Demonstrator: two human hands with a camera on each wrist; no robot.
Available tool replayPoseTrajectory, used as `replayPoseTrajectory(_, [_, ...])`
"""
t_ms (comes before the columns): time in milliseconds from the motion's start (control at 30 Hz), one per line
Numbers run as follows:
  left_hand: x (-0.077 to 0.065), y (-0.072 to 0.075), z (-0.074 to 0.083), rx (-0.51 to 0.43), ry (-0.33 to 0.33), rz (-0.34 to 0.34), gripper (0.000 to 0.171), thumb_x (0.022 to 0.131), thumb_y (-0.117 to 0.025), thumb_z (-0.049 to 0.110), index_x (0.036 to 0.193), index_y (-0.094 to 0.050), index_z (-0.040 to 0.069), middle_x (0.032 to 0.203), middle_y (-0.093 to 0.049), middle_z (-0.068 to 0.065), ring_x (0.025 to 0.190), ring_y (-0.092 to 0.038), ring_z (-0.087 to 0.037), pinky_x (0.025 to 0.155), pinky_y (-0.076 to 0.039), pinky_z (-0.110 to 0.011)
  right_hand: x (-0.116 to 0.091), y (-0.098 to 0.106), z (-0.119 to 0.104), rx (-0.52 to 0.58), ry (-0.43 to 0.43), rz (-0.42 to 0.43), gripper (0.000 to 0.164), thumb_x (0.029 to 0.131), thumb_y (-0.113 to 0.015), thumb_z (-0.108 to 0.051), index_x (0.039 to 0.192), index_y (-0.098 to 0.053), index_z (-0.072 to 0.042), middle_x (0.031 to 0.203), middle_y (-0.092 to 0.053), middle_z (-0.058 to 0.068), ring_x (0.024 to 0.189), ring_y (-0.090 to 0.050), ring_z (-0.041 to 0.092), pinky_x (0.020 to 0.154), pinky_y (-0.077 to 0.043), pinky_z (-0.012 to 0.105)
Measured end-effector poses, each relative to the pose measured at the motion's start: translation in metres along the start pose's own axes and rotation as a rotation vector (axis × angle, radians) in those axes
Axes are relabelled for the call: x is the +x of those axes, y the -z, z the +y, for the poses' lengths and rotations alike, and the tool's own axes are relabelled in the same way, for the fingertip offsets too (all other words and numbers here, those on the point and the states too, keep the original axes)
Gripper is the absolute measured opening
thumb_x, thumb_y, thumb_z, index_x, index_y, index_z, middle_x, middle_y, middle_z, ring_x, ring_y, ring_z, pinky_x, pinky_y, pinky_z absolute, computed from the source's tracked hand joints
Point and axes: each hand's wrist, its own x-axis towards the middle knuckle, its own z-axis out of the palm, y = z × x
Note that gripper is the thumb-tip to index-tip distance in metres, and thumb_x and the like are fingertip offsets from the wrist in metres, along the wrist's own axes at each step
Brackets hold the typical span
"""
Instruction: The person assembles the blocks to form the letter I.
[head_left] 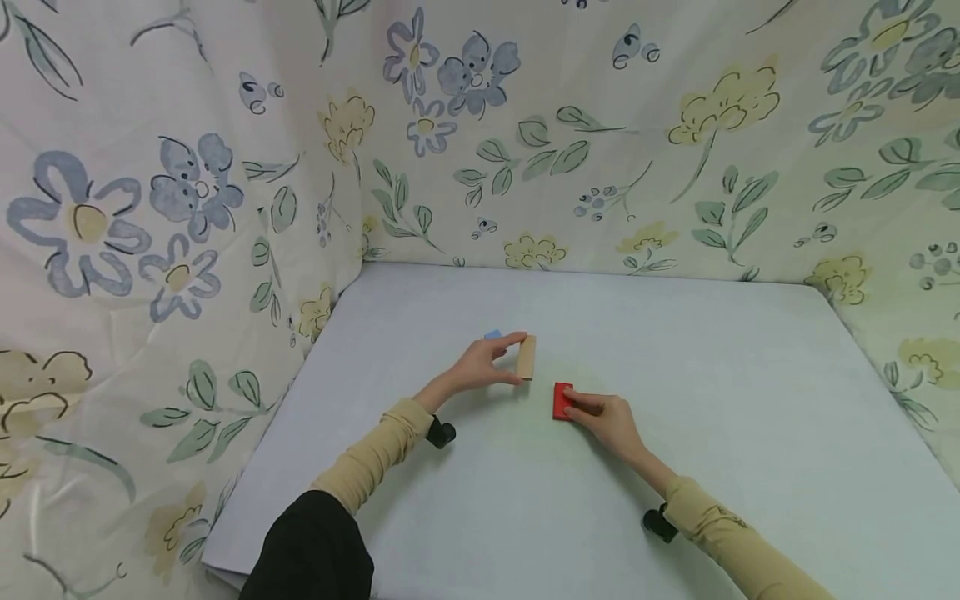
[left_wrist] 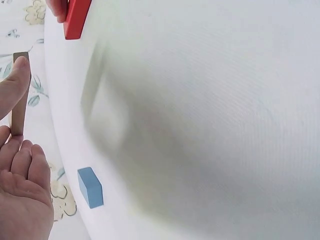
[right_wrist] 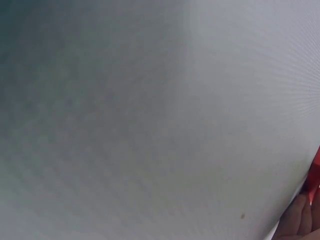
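My left hand point(head_left: 480, 365) pinches a plain wooden block point(head_left: 527, 358) by its two ends, thumb at one end and fingers at the other. In the left wrist view this wooden block point(left_wrist: 20, 100) is held above the table, and a shadow falls on the cloth beside it. To its right, my right hand point(head_left: 609, 421) grips a red block point(head_left: 561, 402) by its right side, low at the table surface. A small blue block point(left_wrist: 90, 187) lies on the table beyond the left hand, mostly hidden behind the fingers in the head view.
The table point(head_left: 675, 350) has a white cloth over it. A floral curtain point(head_left: 570, 150) hangs along its back and left side. Black wrist cameras point(head_left: 441, 432) are strapped at both cuffs.
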Motion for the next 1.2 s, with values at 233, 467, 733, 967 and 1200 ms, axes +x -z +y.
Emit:
replayPoseTrajectory(233, [0.004,-0.003,0.011,0.016,-0.003,-0.006,0.078,0.080,-0.077,0.021,0.146,-0.037,0.014,0.152,-0.036,-0.001,0.140,-0.035,-0.016,0.109,-0.038,-0.029,-0.001,0.001,-0.002,0.008,-0.010,-0.004,0.037,0.082,-0.074,-0.019,0.118,-0.068,-0.012,0.119,-0.066,0.011,0.115,-0.060,0.028,0.089,-0.051,0.031])
replayPoseTrajectory(467, [0.007,-0.008,0.021,0.009,-0.027,-0.022,0.079,0.080,-0.076,0.023,0.147,-0.035,0.013,0.153,-0.035,0.000,0.140,-0.035,-0.015,0.109,-0.038,-0.029,0.000,0.001,-0.002,-0.003,-0.004,-0.006,0.038,0.083,-0.073,-0.018,0.120,-0.067,-0.011,0.119,-0.066,0.012,0.115,-0.060,0.029,0.089,-0.051,0.031])
replayPoseTrajectory(733, [0.010,-0.014,0.030,-0.015,-0.053,0.001,0.079,0.080,-0.077,0.021,0.147,-0.036,0.014,0.153,-0.035,0.000,0.139,-0.036,-0.015,0.109,-0.038,-0.028,0.000,0.000,-0.004,-0.002,-0.004,-0.008,0.037,0.083,-0.073,-0.017,0.119,-0.067,-0.011,0.118,-0.067,0.012,0.113,-0.062,0.028,0.088,-0.051,0.029])
replayPoseTrajectory(967, [0.014,-0.018,0.037,-0.005,-0.071,0.011,0.079,0.080,-0.077,0.021,0.147,-0.036,0.014,0.153,-0.035,0.001,0.139,-0.036,-0.014,0.108,-0.039,-0.027,0.000,0.001,-0.003,0.008,0.011,-0.008,0.037,0.083,-0.073,-0.016,0.119,-0.067,-0.010,0.117,-0.067,0.013,0.111,-0.063,0.028,0.084,-0.050,0.018])
replayPoseTrajectory(1200, [0.019,-0.018,0.044,-0.011,-0.072,0.029,0.079,0.080,-0.077,0.022,0.147,-0.036,0.016,0.153,-0.036,0.001,0.138,-0.037,-0.012,0.107,-0.039,-0.024,-0.001,0.001,-0.003,0.006,0.019,-0.002,0.036,0.083,-0.073,-0.016,0.118,-0.068,-0.010,0.115,-0.068,0.012,0.110,-0.063,0.027,0.084,-0.050,0.020])
